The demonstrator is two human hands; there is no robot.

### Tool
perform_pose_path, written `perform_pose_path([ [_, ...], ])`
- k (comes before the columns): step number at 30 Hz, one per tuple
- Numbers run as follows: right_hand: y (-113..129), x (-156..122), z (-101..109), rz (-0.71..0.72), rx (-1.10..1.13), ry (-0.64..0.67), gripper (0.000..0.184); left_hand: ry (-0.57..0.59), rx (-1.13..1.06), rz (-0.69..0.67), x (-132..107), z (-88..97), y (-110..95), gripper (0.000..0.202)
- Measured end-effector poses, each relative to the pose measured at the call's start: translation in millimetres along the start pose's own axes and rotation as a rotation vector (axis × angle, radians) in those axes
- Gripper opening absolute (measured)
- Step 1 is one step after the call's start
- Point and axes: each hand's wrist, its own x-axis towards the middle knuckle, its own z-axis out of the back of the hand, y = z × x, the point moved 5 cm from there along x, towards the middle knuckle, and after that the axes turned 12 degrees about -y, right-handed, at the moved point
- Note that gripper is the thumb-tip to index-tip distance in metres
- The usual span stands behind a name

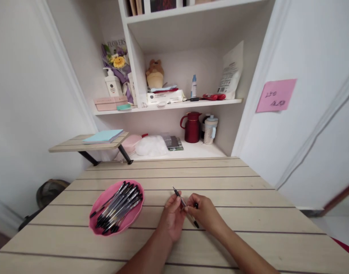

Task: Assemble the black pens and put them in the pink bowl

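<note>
Both my hands meet over the middle of the wooden table (pixel 234 198). My left hand (pixel 172 219) is closed on a black-tipped pen (pixel 177 193) whose point sticks up and away to the left. My right hand (pixel 205 214) pinches the same pen nearer its lower end, and a small black piece (pixel 196 206), perhaps a cap, shows at its fingertips. To the left lies a pink plate (pixel 96 227) holding several black pens (pixel 119 207) in a bundle.
Behind the table stands a white shelf unit (pixel 168 107) with a red jug (pixel 192 127), a cup, bottles, a plush toy and packets. A small side shelf (pixel 77 145) carries a blue notebook. A pink note (pixel 275 95) sticks to the right wall.
</note>
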Motion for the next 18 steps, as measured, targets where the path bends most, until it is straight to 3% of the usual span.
perform_pose_path([
  [3,-0.1,5.6,14.0,0.051,-0.088,-0.044,0.009,0.013,0.044,0.021,-2.9,-3.5,0.0,0.038],
  [6,-13.4,28.4,47.3,0.048,-0.251,-0.096,0.008,-0.016,0.095,0.033,-6.3,-4.0,-0.1,0.037],
  [8,-31.3,50.2,80.6,0.002,-0.498,-0.151,0.007,-0.039,0.119,0.034,-8.0,-3.6,0.2,0.034],
  [13,-80.9,99.7,163.6,-0.127,-0.747,-0.316,0.007,-0.016,0.156,0.017,-7.6,-6.1,2.2,0.03],
  [15,-98.4,113.5,183.7,-0.172,-0.822,-0.356,0.007,-0.009,0.161,0.024,-4.4,-6.1,3.5,0.031],
  [18,-119.1,130.5,197.3,-0.219,-0.898,-0.38,0.009,-0.002,0.161,0.063,3.9,-3.1,7.3,0.035],
])
